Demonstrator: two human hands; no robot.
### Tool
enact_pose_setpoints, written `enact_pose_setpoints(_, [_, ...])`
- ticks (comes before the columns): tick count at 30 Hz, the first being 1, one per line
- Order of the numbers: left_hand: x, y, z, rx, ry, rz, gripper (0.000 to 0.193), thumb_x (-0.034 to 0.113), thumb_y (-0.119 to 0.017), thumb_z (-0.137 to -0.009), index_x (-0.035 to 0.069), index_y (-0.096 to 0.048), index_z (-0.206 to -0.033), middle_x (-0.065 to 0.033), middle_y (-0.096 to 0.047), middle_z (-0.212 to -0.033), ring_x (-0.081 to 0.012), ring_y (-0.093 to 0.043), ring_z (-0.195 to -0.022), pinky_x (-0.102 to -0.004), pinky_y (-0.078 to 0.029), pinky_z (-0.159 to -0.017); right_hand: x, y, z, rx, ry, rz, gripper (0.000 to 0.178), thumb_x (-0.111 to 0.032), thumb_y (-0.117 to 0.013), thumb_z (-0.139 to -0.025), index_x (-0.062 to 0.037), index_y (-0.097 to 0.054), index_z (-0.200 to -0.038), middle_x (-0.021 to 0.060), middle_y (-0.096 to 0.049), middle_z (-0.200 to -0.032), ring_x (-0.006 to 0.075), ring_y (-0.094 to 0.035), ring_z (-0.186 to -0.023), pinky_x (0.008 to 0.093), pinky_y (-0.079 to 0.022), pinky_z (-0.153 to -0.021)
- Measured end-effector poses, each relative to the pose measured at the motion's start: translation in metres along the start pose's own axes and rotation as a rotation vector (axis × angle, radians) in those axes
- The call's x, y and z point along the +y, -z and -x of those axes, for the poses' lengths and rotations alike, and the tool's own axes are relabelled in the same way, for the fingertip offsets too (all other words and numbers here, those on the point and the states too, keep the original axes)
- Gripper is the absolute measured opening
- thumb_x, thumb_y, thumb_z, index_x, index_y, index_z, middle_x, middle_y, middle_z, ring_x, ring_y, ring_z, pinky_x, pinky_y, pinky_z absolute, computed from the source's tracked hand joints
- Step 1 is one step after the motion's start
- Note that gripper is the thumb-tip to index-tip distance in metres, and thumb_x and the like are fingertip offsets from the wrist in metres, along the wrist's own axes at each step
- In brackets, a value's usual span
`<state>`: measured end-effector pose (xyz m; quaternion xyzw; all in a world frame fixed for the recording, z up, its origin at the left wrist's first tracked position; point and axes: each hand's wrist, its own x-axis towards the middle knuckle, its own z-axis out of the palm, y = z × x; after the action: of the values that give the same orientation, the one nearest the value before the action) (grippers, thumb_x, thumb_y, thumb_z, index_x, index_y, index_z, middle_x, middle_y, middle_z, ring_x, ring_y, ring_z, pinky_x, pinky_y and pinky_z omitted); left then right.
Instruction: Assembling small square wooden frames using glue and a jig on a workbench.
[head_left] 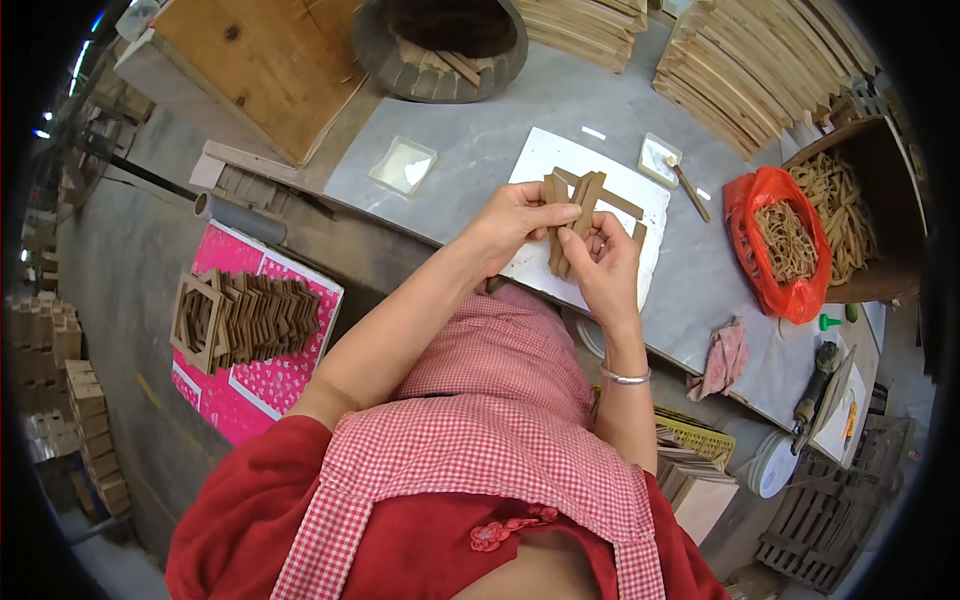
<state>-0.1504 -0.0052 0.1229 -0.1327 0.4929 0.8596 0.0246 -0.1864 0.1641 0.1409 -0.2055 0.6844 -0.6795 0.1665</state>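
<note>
My left hand (515,218) and my right hand (603,262) hold a small bundle of flat brown wooden strips (577,205) between them, above a white sheet (545,160) on the grey table (480,140). The left fingers pinch the strips' upper part from the left; the right hand grips their lower part from below. More strips (622,203) lie on the sheet just behind. A silver bangle sits on my right wrist.
A red bag (790,290) of thin curled wood pieces and a cardboard box (880,160) of the same stand at right. Two shallow clear trays (402,166) (658,160), one with a brush. A pink rag (722,360). Square wooden frames (245,318) stacked on a pink board at left. Wood stacks (750,70) behind.
</note>
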Motion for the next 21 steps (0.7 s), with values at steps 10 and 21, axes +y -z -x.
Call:
enact_pose_setpoints(10, [0.004, 0.009, -0.001, -0.168, -0.047, 0.091, 0.029, 0.021, -0.069, -0.1, 0.006, -0.067, -0.125, 0.0016, -0.067, -0.102, -0.0049, -0.054, -0.079, -0.0217, -0.045, -0.07, 0.009, 0.022, -0.008, -0.155, -0.084, -0.013, 0.011, -0.005, -0.066, -0.094, 0.0007, -0.062, -0.104, -0.0044, -0.061, -0.081, 0.0013, -0.051, -0.069, 0.0199, -0.042, -0.059])
enact_pose_setpoints(21, [0.008, -0.006, 0.009, -0.082, -0.148, -0.121, 0.036, 0.023, -0.057, -0.106, 0.009, -0.058, -0.139, 0.0024, -0.065, -0.108, -0.0062, -0.059, -0.093, -0.0249, -0.05, -0.077, 0.007, -0.01, -0.001, -0.037, 0.024, 0.0, 0.015, -0.009, -0.068, -0.096, 0.0029, -0.064, -0.103, -0.0037, -0.061, -0.078, 0.0029, -0.05, -0.063, 0.0218, -0.041, -0.054])
